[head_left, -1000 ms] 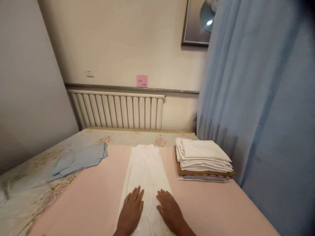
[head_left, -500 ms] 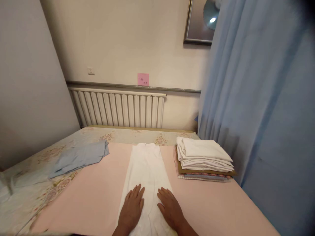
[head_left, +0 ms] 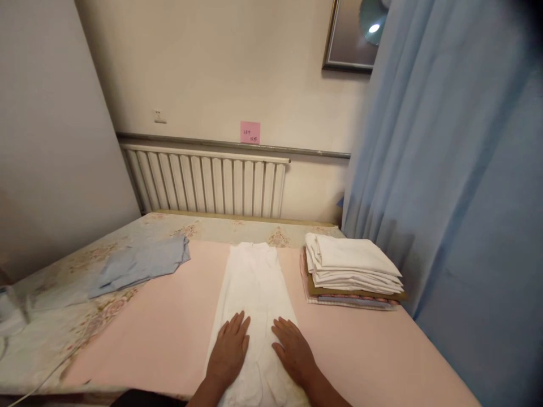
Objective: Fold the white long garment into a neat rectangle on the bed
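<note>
A long white garment [head_left: 253, 282], folded into a narrow strip, lies lengthwise on the pink sheet [head_left: 161, 328] of the bed. My left hand [head_left: 229, 349] rests flat on its near end, fingers stretched out. Beside it, my right hand [head_left: 293, 351] lies flat on the same cloth, fingers also spread. Neither hand grips anything.
A stack of folded white and coloured clothes [head_left: 351, 270] sits at the right, near a blue curtain [head_left: 458, 169]. A light blue garment [head_left: 142, 264] lies at the left on the floral bedcover. A white radiator [head_left: 207, 183] lines the far wall. A white object [head_left: 11, 311] shows at the left edge.
Both hands have slid a little away from me along the white garment. The view has tilted down slightly, showing more of the bed's near edge.
</note>
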Demonstrator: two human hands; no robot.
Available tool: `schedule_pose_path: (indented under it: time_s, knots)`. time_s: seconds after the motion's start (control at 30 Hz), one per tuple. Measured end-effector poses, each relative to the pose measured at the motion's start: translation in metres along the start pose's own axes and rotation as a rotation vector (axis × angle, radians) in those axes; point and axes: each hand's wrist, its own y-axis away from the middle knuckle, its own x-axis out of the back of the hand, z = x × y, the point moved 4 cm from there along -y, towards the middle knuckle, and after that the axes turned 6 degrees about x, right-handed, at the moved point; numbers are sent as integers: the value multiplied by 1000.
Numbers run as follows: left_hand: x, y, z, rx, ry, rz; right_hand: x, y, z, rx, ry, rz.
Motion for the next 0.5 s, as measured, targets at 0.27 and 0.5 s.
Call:
schedule_pose_path:
  time_s: [0.27, 0.5]
  knots:
    - [5, 12, -24, 80, 236, 51, 19, 16, 53, -621, -575, 371]
    - [37, 14, -90, 729, 521, -42, 29, 26, 71, -957, -984, 499]
